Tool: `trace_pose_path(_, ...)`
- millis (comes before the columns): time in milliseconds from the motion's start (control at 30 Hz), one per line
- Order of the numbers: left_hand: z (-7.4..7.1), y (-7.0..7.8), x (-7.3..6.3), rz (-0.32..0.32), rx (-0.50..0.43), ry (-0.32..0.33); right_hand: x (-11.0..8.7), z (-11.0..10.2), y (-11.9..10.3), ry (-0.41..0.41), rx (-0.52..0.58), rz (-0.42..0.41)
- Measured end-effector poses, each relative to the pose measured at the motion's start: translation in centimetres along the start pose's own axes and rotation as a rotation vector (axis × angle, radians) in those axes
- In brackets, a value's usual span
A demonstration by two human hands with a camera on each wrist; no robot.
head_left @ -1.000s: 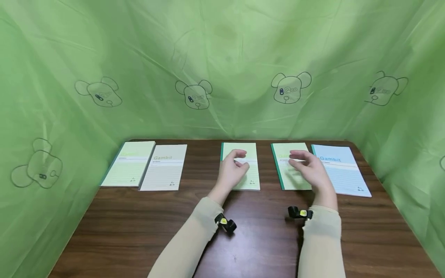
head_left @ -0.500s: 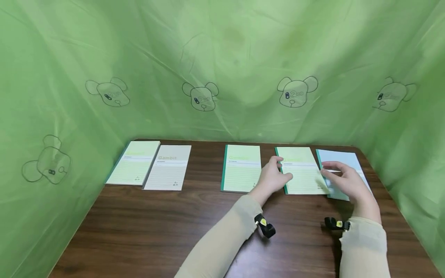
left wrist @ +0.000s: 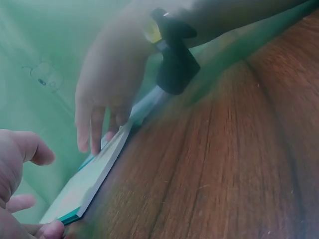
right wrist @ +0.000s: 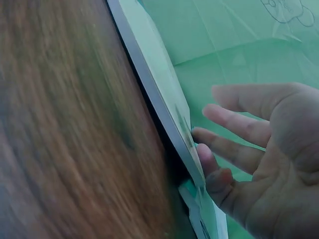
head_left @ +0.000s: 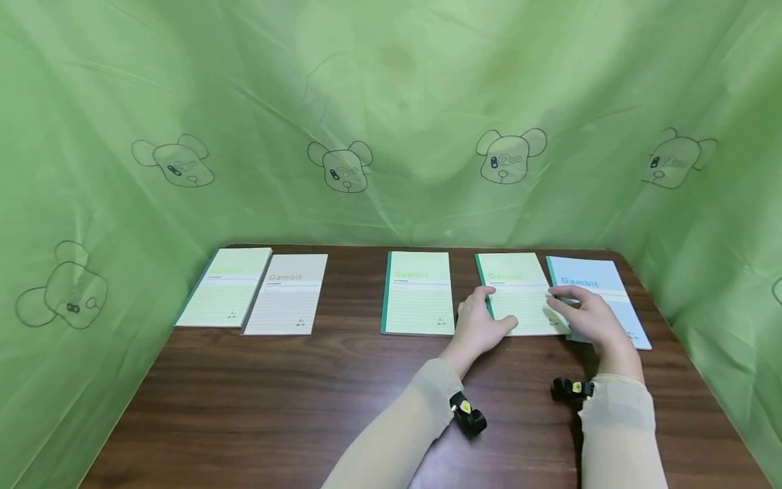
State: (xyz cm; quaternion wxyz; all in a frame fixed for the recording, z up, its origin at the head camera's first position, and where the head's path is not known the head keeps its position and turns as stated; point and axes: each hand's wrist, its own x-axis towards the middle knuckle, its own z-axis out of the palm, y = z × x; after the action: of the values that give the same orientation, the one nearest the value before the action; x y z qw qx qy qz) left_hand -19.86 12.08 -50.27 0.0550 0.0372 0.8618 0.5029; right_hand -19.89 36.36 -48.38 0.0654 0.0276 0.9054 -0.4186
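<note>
Between my two hands a pale green notebook (head_left: pixel 519 305) with a teal spine lies on the table, its lower right corner overlapping a blue notebook (head_left: pixel 620 309). My left hand (head_left: pixel 479 329) is at its spine side, thumb and fingers spread apart; the left wrist view has a fingertip right at the teal spine (left wrist: pixel 70 215). My right hand (head_left: pixel 595 324) reaches the opposite long edge, over the blue notebook. In the right wrist view the fingers (right wrist: pixel 232 144) are extended, some tips right at the page edge (right wrist: pixel 159 112), with a dark gap under it.
Another green notebook (head_left: pixel 418 305) lies just left of my left hand. At the far left, a thicker green notebook (head_left: pixel 222 292) sits beside a grey one (head_left: pixel 284 305). A green cloth (head_left: pixel 415 197) with bear drawings hangs behind the brown wooden table (head_left: pixel 275 407).
My left hand has moved right, from over the neighbouring green notebook to this one's spine. My right hand went right over the blue notebook, then back left to the green notebook's edge.
</note>
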Motion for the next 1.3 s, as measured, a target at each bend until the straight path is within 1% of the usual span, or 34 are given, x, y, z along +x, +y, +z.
trace_pose_path(133,-0.2,-0.5,0.0,0.013,-0.024,-0.005,0.7,0.6,-0.5,-0.025,-0.057,-0.017)
trace_pose_path(267,-0.4,-0.5,-0.1,0.011,-0.049,0.004,1.1,1.2,-1.1,-0.052,-0.107,-0.028)
trace_pose_path(333,-0.5,-0.4,-0.2,0.018,-0.037,0.020,1.1,1.4,-1.6,-0.061,-0.087,-0.025)
trace_pose_path(467,-0.8,-0.4,-0.2,0.038,-0.007,0.074,0.9,1.6,-2.4,-0.066,0.001,-0.023)
trace_pose_path(567,-0.9,-0.3,-0.2,0.036,-0.020,0.095,0.9,1.6,-2.5,-0.054,0.044,-0.016)
trace_pose_path(633,-1.0,-0.3,-0.3,0.035,-0.041,0.101,0.9,1.6,-2.4,-0.044,0.057,-0.004)
trace_pose_path(733,-0.9,-0.2,-0.3,0.073,-0.088,0.126,1.1,1.8,-2.3,-0.019,0.058,0.026)
trace_pose_path(867,-0.9,-0.3,-0.3,0.105,-0.166,0.161,1.2,2.3,-2.3,0.004,0.041,0.069)
trace_pose_path(900,-0.9,-0.3,-0.3,0.100,-0.184,0.167,1.2,2.3,-2.4,0.006,0.039,0.074)
trace_pose_path(1000,-1.0,-0.2,-0.1,0.053,-0.236,0.183,1.1,2.4,-2.7,-0.006,0.050,0.073)
trace_pose_path(1100,-1.3,-0.2,0.0,-0.019,-0.285,0.163,1.0,2.5,-2.9,-0.020,0.065,0.063)
trace_pose_path(1167,-1.5,-0.2,0.1,-0.050,-0.316,0.145,1.0,2.6,-3.0,-0.026,0.075,0.055)
trace_pose_path(1233,-1.6,-0.2,0.2,-0.057,-0.334,0.135,1.0,2.8,-3.2,-0.030,0.079,0.039)
trace_pose_path(1300,-1.9,0.0,0.2,-0.043,-0.353,0.138,1.1,3.0,-3.3,-0.034,0.083,0.011)
